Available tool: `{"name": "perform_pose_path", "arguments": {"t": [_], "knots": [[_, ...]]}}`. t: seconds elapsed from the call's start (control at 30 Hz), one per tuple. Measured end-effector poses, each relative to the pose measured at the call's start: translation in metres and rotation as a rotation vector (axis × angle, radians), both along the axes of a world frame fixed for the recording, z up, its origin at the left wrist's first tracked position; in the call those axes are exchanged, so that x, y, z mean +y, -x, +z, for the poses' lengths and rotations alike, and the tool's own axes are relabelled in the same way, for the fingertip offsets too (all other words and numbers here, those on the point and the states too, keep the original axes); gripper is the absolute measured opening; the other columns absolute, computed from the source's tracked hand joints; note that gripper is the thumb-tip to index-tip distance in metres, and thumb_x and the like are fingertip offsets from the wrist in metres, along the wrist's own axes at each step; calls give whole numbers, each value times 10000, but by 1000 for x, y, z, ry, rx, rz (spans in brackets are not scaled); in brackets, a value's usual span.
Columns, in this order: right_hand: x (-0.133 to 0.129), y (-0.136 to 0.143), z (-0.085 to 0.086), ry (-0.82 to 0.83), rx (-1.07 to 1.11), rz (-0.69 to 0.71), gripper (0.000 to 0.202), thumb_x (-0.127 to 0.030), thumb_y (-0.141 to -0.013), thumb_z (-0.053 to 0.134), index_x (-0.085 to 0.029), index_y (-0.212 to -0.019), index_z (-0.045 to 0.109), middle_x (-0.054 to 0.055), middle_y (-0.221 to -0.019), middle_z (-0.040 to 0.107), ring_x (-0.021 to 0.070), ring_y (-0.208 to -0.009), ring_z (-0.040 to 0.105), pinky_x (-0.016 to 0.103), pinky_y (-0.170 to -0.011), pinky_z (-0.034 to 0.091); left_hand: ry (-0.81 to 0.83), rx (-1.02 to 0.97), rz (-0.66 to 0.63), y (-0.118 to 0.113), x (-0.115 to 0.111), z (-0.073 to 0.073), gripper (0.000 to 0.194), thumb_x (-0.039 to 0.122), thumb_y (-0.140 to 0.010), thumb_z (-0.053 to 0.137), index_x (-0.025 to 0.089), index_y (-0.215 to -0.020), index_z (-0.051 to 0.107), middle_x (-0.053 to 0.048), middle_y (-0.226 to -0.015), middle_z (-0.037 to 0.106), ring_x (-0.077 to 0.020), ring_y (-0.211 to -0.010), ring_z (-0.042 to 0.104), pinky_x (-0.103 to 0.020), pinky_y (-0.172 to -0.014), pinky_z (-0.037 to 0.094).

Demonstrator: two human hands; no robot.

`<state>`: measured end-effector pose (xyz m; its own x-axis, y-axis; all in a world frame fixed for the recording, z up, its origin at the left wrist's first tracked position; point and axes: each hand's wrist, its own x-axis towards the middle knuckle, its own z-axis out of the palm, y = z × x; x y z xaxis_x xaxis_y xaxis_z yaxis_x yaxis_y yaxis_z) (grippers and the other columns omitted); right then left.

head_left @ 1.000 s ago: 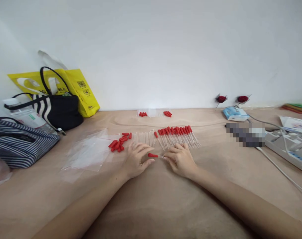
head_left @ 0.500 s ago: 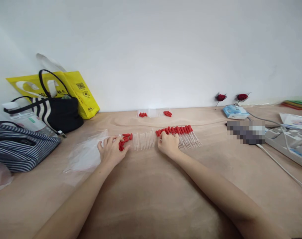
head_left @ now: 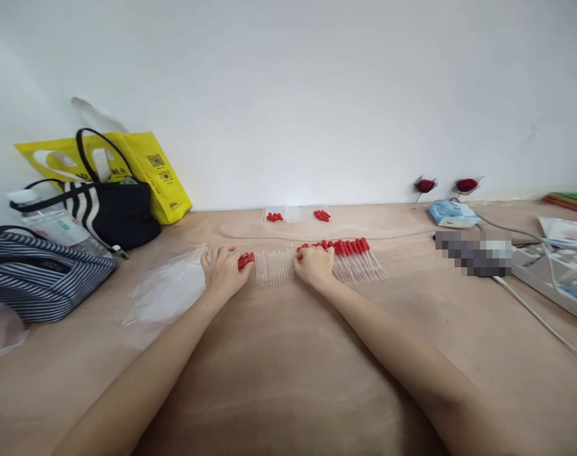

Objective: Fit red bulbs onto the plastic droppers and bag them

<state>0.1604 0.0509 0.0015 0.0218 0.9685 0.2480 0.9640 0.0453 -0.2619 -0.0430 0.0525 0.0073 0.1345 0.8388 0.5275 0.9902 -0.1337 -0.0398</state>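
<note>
My left hand (head_left: pixel 224 271) rests over the pile of loose red rubber bulbs (head_left: pixel 243 261), its fingers bent but apart; most of the pile is hidden beneath it. Just right of it lies a row of clear thin glass tubes (head_left: pixel 273 268) without bulbs. My right hand (head_left: pixel 315 265) is closed, fingertips down, at the left end of a row of droppers (head_left: pixel 359 259), clear tubes topped with red bulbs. The hand covers several of these, and whatever its fingers pinch is hidden.
A clear plastic bag (head_left: pixel 167 288) lies left of my left hand. By the wall are small bags with red bulbs (head_left: pixel 322 216). Bags, including a yellow bag (head_left: pixel 162 177) and a striped pouch (head_left: pixel 45 275), stand left. Tissues (head_left: pixel 453 214) and a power strip (head_left: pixel 549 269) lie right.
My left hand has shifted right and slightly up, covering more of the loose red bulbs. My right hand has moved slightly left and away from me, over the left end of the dropper row.
</note>
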Motion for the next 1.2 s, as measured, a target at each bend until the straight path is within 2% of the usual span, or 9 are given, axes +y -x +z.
{"name": "perform_pose_path", "arguments": {"t": [0.13, 0.33, 0.53, 0.6, 0.7, 0.8, 0.9, 1.0, 1.2], "knots": [[9, 13, 4, 75, -52, -54, 259, -249, -772, 428, -139, -828, 656, 135, -855, 649, 229, -844, 555, 397, -798, 234, 21, 53, -7, -4, 10, -1, 209, 372, -717, 537, 207, -749, 661, -99, -1020, 573, -297, -1001, 453, -504, -917, 230], [20, 24, 7, 144, -79, -60, 212, -160, -754, 471, -145, -809, 675, 143, -849, 659, 240, -817, 573, 428, -826, 211, 14, 84, -18, -6, 14, -4, 176, 302, -710, 517, 198, -681, 655, -97, -972, 606, -291, -995, 460, -511, -956, 195], [11, 25, 13, 130, -104, -43, 275, -132, -817, 393, -108, -849, 665, 172, -879, 646, 264, -853, 549, 426, -792, 235, -110, -17, -56, -9, 5, 3, 162, 268, -715, 508, 187, -695, 647, -89, -948, 618, -281, -986, 478, -494, -957, 228], [1, 13, 15, 90, -112, -17, 275, -140, -829, 380, -94, -897, 643, 177, -928, 629, 268, -894, 524, 406, -780, 248, -158, -93, -134, -11, -8, 6, 162, 273, -728, 512, 180, -717, 644, -85, -937, 620, -264, -958, 496, -466, -932, 283], [-20, -23, 13, 10, -128, 71, 245, -175, -838, 397, -90, -932, 606, 168, -983, 603, 251, -929, 482, 354, -748, 279, -101, -258, -387, -17, -33, 7, 146, 273, -741, 525, 174, -744, 632, -71, -868, 622, -223, -879, 531, -394, -844, 387], [-45, -68, 1, -163, -133, 298, 201, -243, -838, 442, -129, -781, 597, 117, -822, 607, 220, -821, 468, 322, -695, 304, 59, -332, -629, -26, -55, 5, 120, 252, -754, 522, 189, -767, 623, -53, -847, 609, -194, -854, 536, -363, -814, 417], [-67, -105, -13, -225, -106, 511, 206, -259, -853, 436, -152, -747, 576, 75, -748, 577, 182, -752, 457, 296, -668, 313, 202, -330, -787, -31, -66, 0, 114, 223, -759, 515, 195, -790, 621, -54, -863, 595, -182, -843, 539, -354, -794, 433], [-80, -124, -21, -197, -69, 595, 246, -296, -867, 418, -167, -719, 566, 56, -710, 561, 167, -713, 456, 290, -643, 316, 261, -319, -851, -33, -67, -4, 114, 207, -760, 508, 194, -790, 618, -59, -868, 587, -185, -855, 536, -361, -795, 436], [-80, -123, -12, -93, 76, 637, 216, -388, -789, 540, -173, -802, 563, 34, -744, 562, 151, -726, 472, 278, -660, 342, 294, -324, -783, -39, -70, -5, 234, 255, -718, 568, 182, -938, 603, -73, -910, 581, -210, -858, 531, -387, -789, 439]]}}
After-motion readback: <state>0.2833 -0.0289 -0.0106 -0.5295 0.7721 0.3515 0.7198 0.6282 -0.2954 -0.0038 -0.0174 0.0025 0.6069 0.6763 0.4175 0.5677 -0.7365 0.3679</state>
